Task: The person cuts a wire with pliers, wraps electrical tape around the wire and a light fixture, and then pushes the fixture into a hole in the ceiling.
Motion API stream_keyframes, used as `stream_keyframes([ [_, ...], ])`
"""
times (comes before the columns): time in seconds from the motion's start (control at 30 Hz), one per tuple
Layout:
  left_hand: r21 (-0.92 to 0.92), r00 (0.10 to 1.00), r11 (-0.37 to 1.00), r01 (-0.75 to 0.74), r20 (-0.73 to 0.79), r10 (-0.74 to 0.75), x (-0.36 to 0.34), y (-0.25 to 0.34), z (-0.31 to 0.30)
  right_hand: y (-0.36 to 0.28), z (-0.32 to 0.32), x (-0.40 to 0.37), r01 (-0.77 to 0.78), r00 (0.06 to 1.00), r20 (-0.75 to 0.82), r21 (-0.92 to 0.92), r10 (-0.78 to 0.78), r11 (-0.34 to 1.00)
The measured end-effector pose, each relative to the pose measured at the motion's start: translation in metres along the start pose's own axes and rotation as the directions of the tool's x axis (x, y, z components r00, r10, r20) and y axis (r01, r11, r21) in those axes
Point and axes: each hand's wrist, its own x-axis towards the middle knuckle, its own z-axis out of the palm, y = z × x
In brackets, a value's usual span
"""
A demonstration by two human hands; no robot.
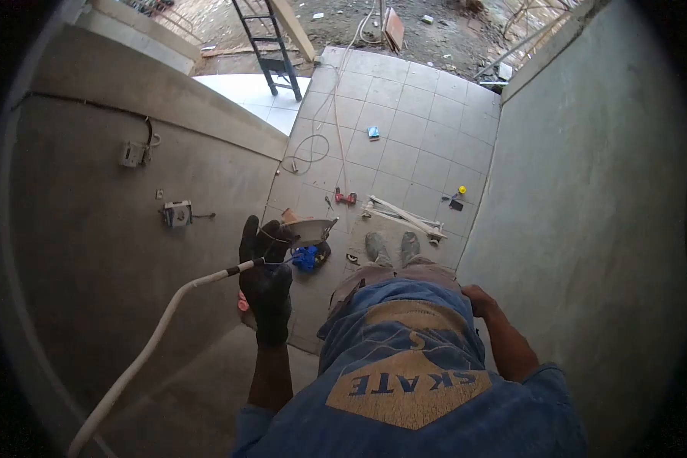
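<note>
My left hand (269, 282), in a black glove, is raised beside the left wall. Its fingers are bent at a pale, round, dish-like fixture (310, 230), and a thin yellowish wire crosses them. A cream flexible conduit (160, 324) rises from the lower left and ends in black tape (250, 265) in front of the glove. A blue wire (284, 262) runs from that end towards the fixture. The exact grip is partly hidden by the conduit. Bare of any glove, my right hand (477, 299) rests low at my hip by the trousers; its fingers are mostly out of sight.
Near my feet on the tiles lie a white frame (404, 217), a red drill (345, 197), a blue box (373, 133) and a dark flat object (456, 204). A loose cable (311, 149) curls further off. Beyond stands a ladder (271, 46). Electrical boxes (178, 214) are on the left wall.
</note>
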Motion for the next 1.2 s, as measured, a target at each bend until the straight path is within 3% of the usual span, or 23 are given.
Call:
stream_keyframes([
  [0.03,-0.004,1.000,1.000,0.000,-0.021,-0.001,-0.003,-0.002,-0.006,0.038,0.030,0.020,0.004,1.000,0.013,-0.017,-0.004,1.000],
  [0.07,0.164,0.998,0.986,-0.003,-0.054,0.012,-0.009,-0.005,-0.012,0.092,0.057,0.034,0.008,0.989,-0.131,0.502,0.066,0.865],
  [0.1,0.330,0.996,0.944,0.005,-0.081,0.023,-0.017,-0.008,-0.019,0.124,0.081,0.064,0.086,0.955,-0.210,0.872,0.209,0.482],
  [0.13,0.328,0.996,0.945,0.020,-0.093,0.011,-0.025,-0.013,-0.025,0.106,0.067,0.043,0.070,0.957,-0.196,0.871,0.212,0.487],
  [0.2,0.205,0.981,0.973,0.110,-0.179,-0.073,-0.036,-0.029,-0.040,0.034,0.047,0.031,0.284,0.877,-0.481,0.525,0.005,0.802],
  [0.3,-0.101,0.964,0.959,0.265,-0.013,-0.267,-0.076,-0.157,-0.165,0.004,0.020,0.029,0.237,0.936,-0.344,0.459,-0.075,0.857],
  [0.33,-0.149,0.904,0.988,-0.040,-0.427,-0.028,-0.085,-0.152,-0.132,-0.019,-0.008,0.017,0.480,0.836,-0.378,0.156,-0.397,0.863],
  [0.37,-0.151,0.901,0.988,-0.036,-0.432,-0.033,-0.085,-0.147,-0.133,-0.021,-0.011,0.011,0.477,0.840,-0.371,0.156,-0.396,0.865],
  [0.4,-0.230,0.913,0.971,-0.063,-0.407,-0.037,-0.086,-0.141,-0.133,-0.021,-0.014,0.007,0.148,0.980,-0.198,0.739,0.002,0.657],
  [0.43,-0.304,0.922,0.949,-0.089,-0.385,-0.037,-0.087,-0.135,-0.134,-0.020,-0.017,0.004,-0.231,0.950,0.200,0.967,0.240,0.111],
  [0.47,-0.374,0.930,0.921,-0.114,-0.366,-0.034,-0.087,-0.130,-0.135,-0.019,-0.021,0.000,-0.247,0.948,0.215,0.962,0.234,0.119],
  [0.5,-0.440,0.937,0.887,-0.140,-0.349,-0.025,-0.087,-0.124,-0.136,-0.014,-0.028,-0.003,-0.326,0.942,0.265,0.560,0.208,0.762],
  [0.53,-0.504,0.943,0.848,-0.166,-0.332,-0.013,-0.086,-0.118,-0.137,-0.014,-0.033,-0.003,-0.170,0.925,0.315,-0.156,0.212,0.973],
  [0.77,-0.815,0.959,0.508,-0.278,-0.263,0.103,-0.087,-0.136,-0.190,-0.051,-0.053,0.038,-0.176,0.931,0.326,0.016,0.162,0.984],
  [0.83,-0.474,0.954,0.875,0.100,-0.203,-0.219,-0.121,-0.233,-0.163,-0.056,-0.045,0.021,-0.198,0.937,0.311,0.096,0.160,0.975],
  [0.87,-0.248,0.900,0.916,0.316,-0.228,-0.372,-0.140,-0.273,-0.184,-0.050,-0.042,0.009,-0.209,0.941,0.297,0.136,0.162,0.968],
  [0.9,0.031,0.943,0.946,0.323,-0.099,-0.318,-0.169,-0.294,-0.152,-0.054,-0.045,0.012,-0.219,0.946,0.280,0.176,0.164,0.960],
  [0.93,0.709,0.954,0.699,-0.092,0.264,-0.142,-0.163,-0.257,-0.116,-0.038,-0.041,-0.007,-0.228,0.950,0.264,0.214,0.168,0.950],
  [0.97,0.754,0.836,0.626,-0.202,0.465,-0.290,-0.172,-0.283,-0.099,-0.038,-0.041,-0.010,-0.234,0.953,0.248,0.249,0.172,0.940],
  [1.0,0.639,0.870,0.745,-0.190,0.462,-0.174,-0.207,-0.345,-0.098,-0.051,-0.042,0.002,-0.237,0.957,0.231,0.284,0.174,0.929],
  [1.03,0.637,0.870,0.747,-0.193,0.463,-0.170,-0.205,-0.337,-0.087,-0.046,-0.040,-0.011,-0.239,0.961,0.212,0.323,0.177,0.916],
  [1.1,0.766,0.797,0.643,0.012,0.381,-0.469,-0.190,-0.316,-0.062,-0.049,-0.035,-0.009,-0.236,0.970,0.158,0.403,0.187,0.884],
  [1.2,0.749,0.801,0.661,-0.034,0.416,-0.430,-0.177,-0.306,-0.052,-0.032,-0.028,-0.046,-0.216,0.975,0.068,0.519,0.212,0.827],
])
